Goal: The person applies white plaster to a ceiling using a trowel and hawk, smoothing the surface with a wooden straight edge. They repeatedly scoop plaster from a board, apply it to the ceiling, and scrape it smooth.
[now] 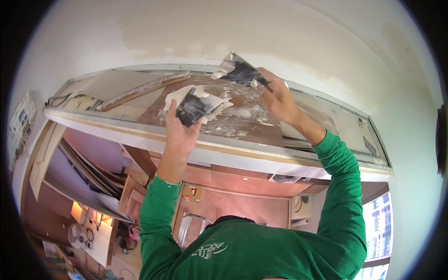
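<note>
My left hand [182, 133] grips a putty knife [195, 108] with a wide dark blade, white putty along its upper edge. In my right hand [279, 99] is a second putty knife [240, 70], larger, held higher and farther right, with putty smeared on its left side. Both blades are apart from each other. Beneath them lies a brown board [252, 122] streaked with white putty, and a thick heap of putty [174, 98] sits beside the left blade. Whether the right blade touches the wall [196, 28] I cannot tell.
The board rests on a ledge with a raised front edge [116, 127]. A long wooden strip [144, 91] lies at its left. Far below, a room holds a fan [80, 236], a cardboard box [193, 193] and a metal ladder [190, 227]. A window [377, 224] is at lower right.
</note>
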Demonstrator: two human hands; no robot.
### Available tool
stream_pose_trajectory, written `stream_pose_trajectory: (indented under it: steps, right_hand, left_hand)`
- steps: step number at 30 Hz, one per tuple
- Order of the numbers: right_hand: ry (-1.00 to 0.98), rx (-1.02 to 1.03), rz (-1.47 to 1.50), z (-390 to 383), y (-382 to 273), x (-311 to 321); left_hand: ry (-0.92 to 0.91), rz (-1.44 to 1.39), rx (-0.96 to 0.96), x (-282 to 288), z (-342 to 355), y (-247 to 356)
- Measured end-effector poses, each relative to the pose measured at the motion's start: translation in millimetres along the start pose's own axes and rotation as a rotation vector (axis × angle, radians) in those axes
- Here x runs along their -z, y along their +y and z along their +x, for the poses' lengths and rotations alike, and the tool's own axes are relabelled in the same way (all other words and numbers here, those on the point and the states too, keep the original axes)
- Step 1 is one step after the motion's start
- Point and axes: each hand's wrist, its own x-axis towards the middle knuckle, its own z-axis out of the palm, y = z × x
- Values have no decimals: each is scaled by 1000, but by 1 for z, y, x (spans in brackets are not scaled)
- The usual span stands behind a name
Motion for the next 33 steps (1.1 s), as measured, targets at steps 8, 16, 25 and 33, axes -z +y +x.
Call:
stream_pose_trajectory:
  steps: [8,16,25,33]
  right_hand:
    - [61,421,-744,-68,-1,49]
    - [613,-338,891,-147,15,112]
    - [246,-225,1570,-202,-30,142]
    - [1281,76,549,-222,34,458]
  left_hand:
    - [-237,147,64,-84,-11,-76]
    - [-158,997,-945,-67,9,-146]
    - [-1158,1508,-1567,-107,12,-171]
    - [-992,2013,-1317,-36,-11,-109]
